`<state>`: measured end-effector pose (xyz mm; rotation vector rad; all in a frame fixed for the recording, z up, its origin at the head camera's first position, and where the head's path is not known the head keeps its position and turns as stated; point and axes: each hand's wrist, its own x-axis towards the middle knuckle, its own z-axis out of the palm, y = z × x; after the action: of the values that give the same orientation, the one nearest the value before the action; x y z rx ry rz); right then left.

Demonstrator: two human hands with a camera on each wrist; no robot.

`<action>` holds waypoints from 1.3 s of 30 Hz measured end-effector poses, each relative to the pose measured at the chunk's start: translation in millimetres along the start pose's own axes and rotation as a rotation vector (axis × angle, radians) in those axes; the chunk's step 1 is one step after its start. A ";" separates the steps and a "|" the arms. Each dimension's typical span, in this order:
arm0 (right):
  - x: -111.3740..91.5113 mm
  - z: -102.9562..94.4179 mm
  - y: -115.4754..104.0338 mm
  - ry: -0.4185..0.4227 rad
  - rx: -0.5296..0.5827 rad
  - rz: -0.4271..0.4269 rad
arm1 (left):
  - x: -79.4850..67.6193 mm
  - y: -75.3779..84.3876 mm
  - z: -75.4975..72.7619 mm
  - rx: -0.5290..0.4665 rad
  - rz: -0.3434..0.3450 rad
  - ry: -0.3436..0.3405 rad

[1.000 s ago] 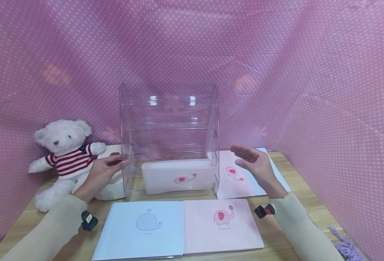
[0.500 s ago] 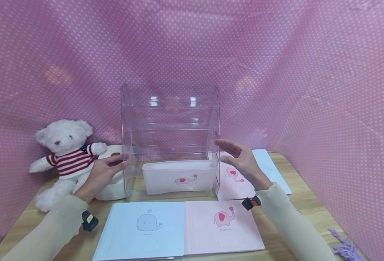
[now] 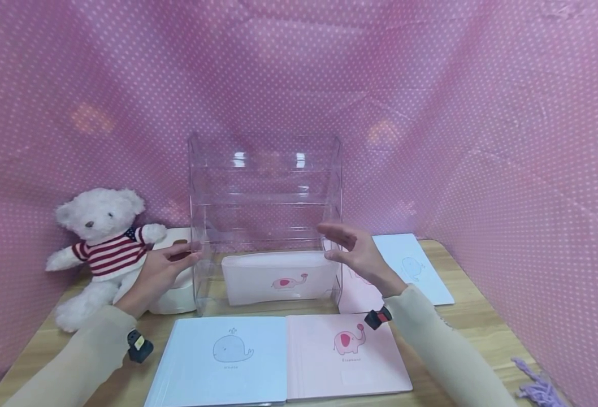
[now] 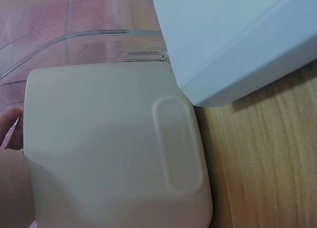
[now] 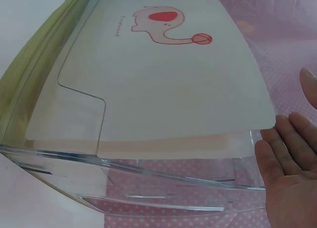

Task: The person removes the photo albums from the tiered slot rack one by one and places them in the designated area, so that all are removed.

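Note:
A clear tiered plastic rack (image 3: pixel 265 202) stands mid-table. In its lowest tier sits a pink item (image 3: pixel 250 282) with an elephant print; its top looks hollow. My left hand (image 3: pixel 156 274) is at the rack's left side, fingers reaching towards its edge; contact is unclear. In the right wrist view, my right hand (image 5: pixel 292 171) has straight fingers beside the pink item's upper corner, with the thumb apart. Neither hand grips anything visible. A blue whale-print book (image 3: pixel 217 376) and a pink elephant-print book (image 3: pixel 345 373) lie side by side in front of the rack.
A white plush bear (image 3: pixel 98 223) in a striped top sits at the left. Beside it is a cream-white box (image 4: pixel 109 139), close against the rack. Another blue whale-print cover (image 3: pixel 406 271) lies behind my right arm. Purple yarn (image 3: pixel 538 390) lies at the right edge.
My right hand has moved left, from over the pink and blue covers to the rack's right side, uncovering the blue whale cover. My left hand stays at the rack's left side.

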<state>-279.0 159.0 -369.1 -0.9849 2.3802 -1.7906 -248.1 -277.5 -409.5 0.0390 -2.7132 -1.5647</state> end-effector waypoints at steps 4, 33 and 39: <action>0.7 3.6 2.9 -0.015 -0.003 0.034 | -0.2 0.2 0.0 -0.011 -0.009 -0.001; -3.0 29.0 14.4 -0.054 -0.089 0.122 | 0.8 -3.1 -1.3 -0.007 -0.012 -0.013; -3.4 33.7 17.1 -0.063 -0.102 0.171 | 1.1 -2.4 -0.8 -0.009 -0.013 -0.005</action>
<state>-272.2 134.1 -396.9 -0.8042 2.4550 -1.5716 -249.2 -279.4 -411.2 0.0528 -2.7152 -1.5822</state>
